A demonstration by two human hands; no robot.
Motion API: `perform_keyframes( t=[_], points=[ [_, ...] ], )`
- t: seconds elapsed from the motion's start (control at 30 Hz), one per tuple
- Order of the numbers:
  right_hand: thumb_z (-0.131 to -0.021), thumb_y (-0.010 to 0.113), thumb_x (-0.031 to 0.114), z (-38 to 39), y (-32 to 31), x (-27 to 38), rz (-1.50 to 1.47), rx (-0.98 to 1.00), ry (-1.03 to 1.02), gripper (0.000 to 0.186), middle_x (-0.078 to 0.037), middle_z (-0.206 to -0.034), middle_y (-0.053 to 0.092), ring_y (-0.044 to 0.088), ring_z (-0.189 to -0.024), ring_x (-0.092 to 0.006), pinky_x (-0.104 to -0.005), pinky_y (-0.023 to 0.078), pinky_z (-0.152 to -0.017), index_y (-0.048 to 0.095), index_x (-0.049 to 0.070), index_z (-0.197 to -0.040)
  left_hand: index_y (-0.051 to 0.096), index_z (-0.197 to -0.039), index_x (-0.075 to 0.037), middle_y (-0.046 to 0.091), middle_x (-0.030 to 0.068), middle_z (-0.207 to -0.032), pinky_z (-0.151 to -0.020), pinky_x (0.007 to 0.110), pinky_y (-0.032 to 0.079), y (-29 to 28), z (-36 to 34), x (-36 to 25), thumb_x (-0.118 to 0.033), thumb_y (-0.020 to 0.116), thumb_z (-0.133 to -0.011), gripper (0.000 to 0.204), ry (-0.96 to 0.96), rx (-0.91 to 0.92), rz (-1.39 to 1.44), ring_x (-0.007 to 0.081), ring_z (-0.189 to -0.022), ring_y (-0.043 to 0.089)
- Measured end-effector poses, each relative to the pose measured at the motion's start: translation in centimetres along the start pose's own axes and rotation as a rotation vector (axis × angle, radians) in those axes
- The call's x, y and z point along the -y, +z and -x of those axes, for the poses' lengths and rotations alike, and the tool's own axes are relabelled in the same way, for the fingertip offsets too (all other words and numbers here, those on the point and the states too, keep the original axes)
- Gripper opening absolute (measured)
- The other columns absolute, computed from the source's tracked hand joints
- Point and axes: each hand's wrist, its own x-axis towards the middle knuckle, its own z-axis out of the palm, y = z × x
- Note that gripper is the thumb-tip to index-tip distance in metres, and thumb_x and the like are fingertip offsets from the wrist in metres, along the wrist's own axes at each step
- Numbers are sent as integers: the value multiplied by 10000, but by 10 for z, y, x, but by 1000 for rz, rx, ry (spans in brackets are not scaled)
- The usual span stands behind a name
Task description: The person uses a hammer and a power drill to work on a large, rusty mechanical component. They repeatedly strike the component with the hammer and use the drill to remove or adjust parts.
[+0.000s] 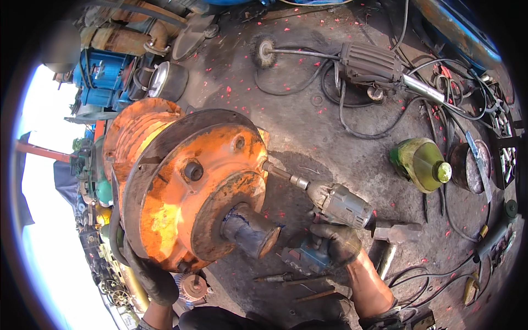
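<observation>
Working a power wrench (346,206) just right of the orange drum (170,212), the right hand (336,242) has its fingers wrapped round the handle! The long socket (286,175) meets the drum's right edge, seemingly on a bolt hidden from me. Over at the drum's lower-left rim, the left hand (154,280) lies against it; whether those fingers pinch, I can't tell. How far along? Midway, I'd judge: the shaft (247,231) sits in the drum's face, while that hidden bolt looks unfinished, tightening or loosening I can't say. Beneath it all, a grimy grey floor (297,126) speckled with red flecks (229,89). Beyond the drum, to its right, lies a grinder (368,63); farther right, a green jug (421,162). Behind the drum, a blue motor (107,77), with daylight glaring on its left!
</observation>
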Motion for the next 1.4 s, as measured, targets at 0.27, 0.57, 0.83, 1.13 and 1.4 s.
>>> perform_keyframes(
  t=[0.27, 0.57, 0.83, 1.13, 1.4],
  points=[
    [-876, 659, 50, -5, -8, 4, -667, 310, 273, 185, -20, -780, 574, 535, -622, -161, -326, 444, -586, 618, 76, -1054, 162, -1653, -50, 198, 131, -1695, -1279, 471, 143, -10, -3, 4, -527, 422, -1035, 822, 108, 96, -109, 280, -1567, 200],
    [-817, 659, -31, -12, 6, 3, -197, 70, 55, 203, -63, -702, 549, 519, -557, -194, -374, 442, -545, 603, 44, -996, 132, -1657, -39, 158, 137, -1714, -1285, 466, 112, -11, -1, 13, -586, 390, -1042, 863, 121, 111, 34, 275, -1578, 168],
    [-760, 657, -44, -17, 2, -4, -343, 73, 131, 250, -67, -701, 536, 509, -545, -204, -373, 438, -525, 603, 50, -985, 114, -1662, -44, 145, 132, -1721, -1289, 464, 99, -12, 2, 14, -607, 400, -1030, 894, 132, 135, 80, 270, -1591, 140],
    [-767, 684, -1, -16, 6, -8, -243, 46, 67, 204, -52, -678, 553, 527, -521, -184, -349, 461, -508, 610, 51, -950, 157, -1672, -106, 183, 90, -1722, -1288, 468, 119, -7, 1, 8, -583, 437, -1035, 844, 169, 133, -18, 277, -1585, 175],
    [-773, 707, 34, -19, 3, -9, -134, 51, -26, 168, -50, -659, 575, 541, -511, -163, -323, 459, -503, 625, 40, -920, 202, -1662, -113, 250, 80, -1690, -1266, 459, 188, -10, 2, 19, -572, 455, -1044, 811, 129, 30, -135, 257, -1560, 227]
  ],
)
